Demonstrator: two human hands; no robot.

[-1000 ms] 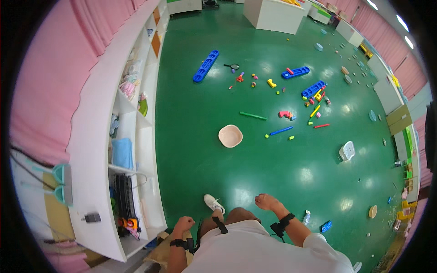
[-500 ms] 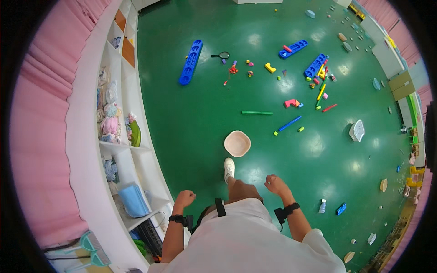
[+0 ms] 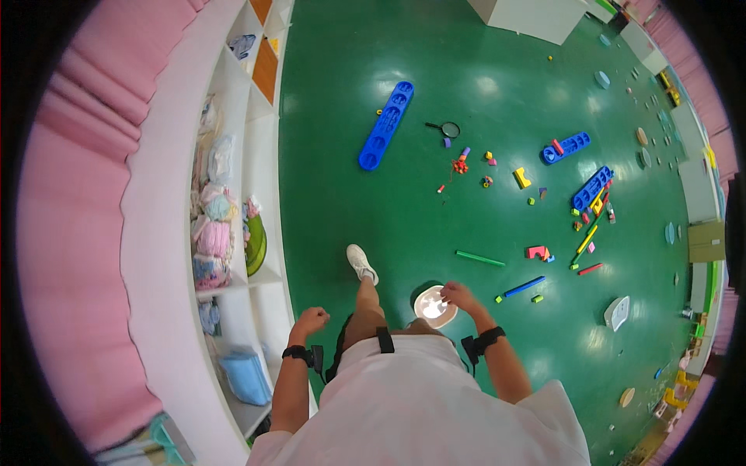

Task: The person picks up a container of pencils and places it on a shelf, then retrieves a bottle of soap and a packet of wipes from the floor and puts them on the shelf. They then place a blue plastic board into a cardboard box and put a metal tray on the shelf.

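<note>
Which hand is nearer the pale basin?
Right: the right hand overlaps the upper right edge of the pale basin in view; the left hand is off to its left, beyond the leg.

Shelf unit [image 3: 167, 256] along the left, basin [image 3: 432, 311] on floor [image 3: 350, 210] partly behind right hand [image 3: 458, 295], one tray [image 3: 387, 126] farther ahead, magnifying glass [image 3: 450, 130] to its right, two other trays [image 3: 593, 188] farther right

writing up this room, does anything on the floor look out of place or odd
Yes: a yellow block, a green stick and a blue stick lie loose on the green floor, at differing angles, looking strewn rather than put away. The pale basin near the right hand looks upright.
</note>
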